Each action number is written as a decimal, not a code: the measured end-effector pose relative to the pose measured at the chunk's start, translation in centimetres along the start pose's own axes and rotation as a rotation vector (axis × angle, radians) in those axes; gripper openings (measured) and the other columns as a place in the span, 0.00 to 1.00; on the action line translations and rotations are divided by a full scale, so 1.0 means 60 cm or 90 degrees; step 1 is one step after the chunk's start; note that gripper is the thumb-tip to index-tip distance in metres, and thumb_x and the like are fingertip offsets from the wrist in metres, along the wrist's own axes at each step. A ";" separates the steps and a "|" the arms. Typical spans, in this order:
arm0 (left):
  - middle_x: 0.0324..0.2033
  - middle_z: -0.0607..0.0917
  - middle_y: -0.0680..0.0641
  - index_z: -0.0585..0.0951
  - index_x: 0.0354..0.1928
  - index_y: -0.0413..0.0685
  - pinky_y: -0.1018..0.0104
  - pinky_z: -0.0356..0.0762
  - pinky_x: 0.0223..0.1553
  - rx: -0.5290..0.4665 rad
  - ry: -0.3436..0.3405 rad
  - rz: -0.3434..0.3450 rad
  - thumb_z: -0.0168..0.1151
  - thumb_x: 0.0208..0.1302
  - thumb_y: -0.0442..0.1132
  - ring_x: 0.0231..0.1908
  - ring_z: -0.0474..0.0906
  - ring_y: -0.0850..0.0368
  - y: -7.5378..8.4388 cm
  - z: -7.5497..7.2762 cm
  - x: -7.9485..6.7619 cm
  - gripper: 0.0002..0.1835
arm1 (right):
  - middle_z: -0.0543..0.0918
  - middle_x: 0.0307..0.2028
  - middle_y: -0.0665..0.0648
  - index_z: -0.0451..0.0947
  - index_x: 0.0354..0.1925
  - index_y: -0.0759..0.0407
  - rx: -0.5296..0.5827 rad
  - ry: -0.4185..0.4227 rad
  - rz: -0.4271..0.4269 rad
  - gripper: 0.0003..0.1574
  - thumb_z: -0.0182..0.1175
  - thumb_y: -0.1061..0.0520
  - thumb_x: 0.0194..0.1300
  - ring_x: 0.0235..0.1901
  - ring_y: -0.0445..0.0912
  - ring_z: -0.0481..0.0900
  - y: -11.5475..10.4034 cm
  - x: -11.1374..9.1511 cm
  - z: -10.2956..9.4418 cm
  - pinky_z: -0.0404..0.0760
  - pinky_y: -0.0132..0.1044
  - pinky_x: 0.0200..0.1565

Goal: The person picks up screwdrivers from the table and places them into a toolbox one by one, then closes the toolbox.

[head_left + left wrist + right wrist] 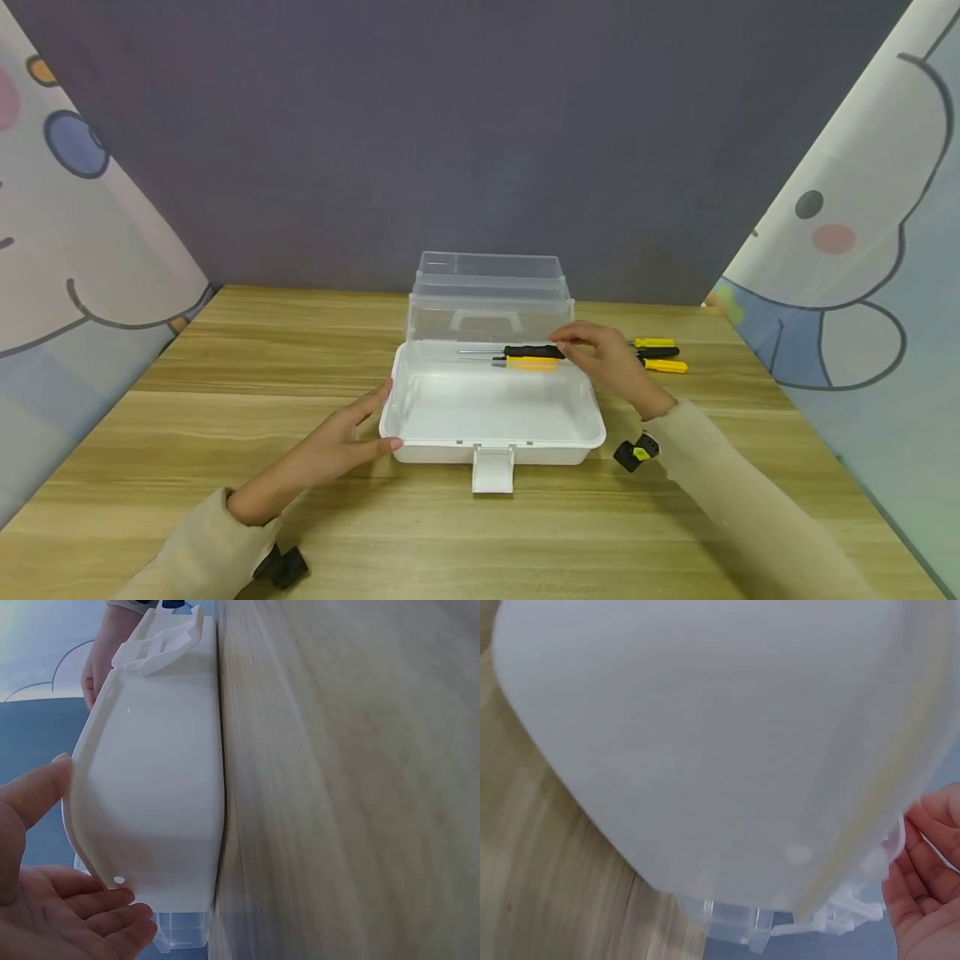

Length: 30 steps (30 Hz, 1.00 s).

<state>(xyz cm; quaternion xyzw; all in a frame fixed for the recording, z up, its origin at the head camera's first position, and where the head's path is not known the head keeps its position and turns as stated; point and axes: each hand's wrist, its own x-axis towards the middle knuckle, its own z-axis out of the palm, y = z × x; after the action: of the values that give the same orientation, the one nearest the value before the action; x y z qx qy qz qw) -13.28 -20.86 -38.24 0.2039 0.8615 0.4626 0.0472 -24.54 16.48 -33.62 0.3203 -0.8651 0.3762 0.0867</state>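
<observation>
A white toolbox [491,404] stands on the table, its clear lid [491,292] swung up at the back and its front latch [492,471] hanging down. My left hand [341,442] rests against the box's left end. In the left wrist view its thumb lies at the rim and its loosely straight fingers touch the side wall. Over the back of the box my right hand [600,358] pinches the handle end of a black screwdriver [534,352], which points left. Just below it in the head view shows a yellow-orange screwdriver [531,363]. The right wrist view shows mostly the box's outer wall [690,750].
Beyond my right hand, right of the box, lie yellow-handled screwdrivers [663,366] and one with a black handle [660,352], partly hidden by the hand. A dark panel [480,150] closes off the back of the wooden table [300,350]; printed cloths [847,225] hang at both sides.
</observation>
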 end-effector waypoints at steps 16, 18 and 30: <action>0.71 0.50 0.37 0.50 0.71 0.34 0.60 0.45 0.66 -0.012 0.001 -0.007 0.64 0.61 0.48 0.70 0.43 0.39 -0.002 0.000 0.000 0.47 | 0.84 0.42 0.62 0.82 0.42 0.68 0.000 0.074 -0.012 0.10 0.57 0.69 0.64 0.42 0.46 0.80 0.007 -0.041 -0.020 0.80 0.33 0.43; 0.71 0.50 0.37 0.50 0.71 0.35 0.58 0.45 0.66 -0.013 0.001 -0.007 0.64 0.61 0.48 0.71 0.43 0.39 -0.002 0.000 0.001 0.47 | 0.84 0.42 0.60 0.83 0.42 0.66 0.005 0.083 -0.004 0.10 0.58 0.67 0.64 0.42 0.43 0.80 0.019 -0.044 -0.019 0.79 0.29 0.43; 0.71 0.50 0.37 0.50 0.71 0.33 0.40 0.45 0.64 -0.008 0.000 -0.004 0.64 0.61 0.48 0.70 0.43 0.38 0.000 0.000 -0.001 0.47 | 0.83 0.46 0.60 0.82 0.45 0.63 0.018 0.078 0.028 0.12 0.57 0.68 0.65 0.45 0.47 0.79 0.042 -0.062 -0.026 0.76 0.25 0.43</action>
<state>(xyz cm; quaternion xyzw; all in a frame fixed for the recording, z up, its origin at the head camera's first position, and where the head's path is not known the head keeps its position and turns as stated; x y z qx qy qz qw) -13.24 -20.85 -38.22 0.2005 0.8594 0.4676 0.0498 -23.32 20.67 -35.48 0.2787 -0.8596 0.4092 0.1265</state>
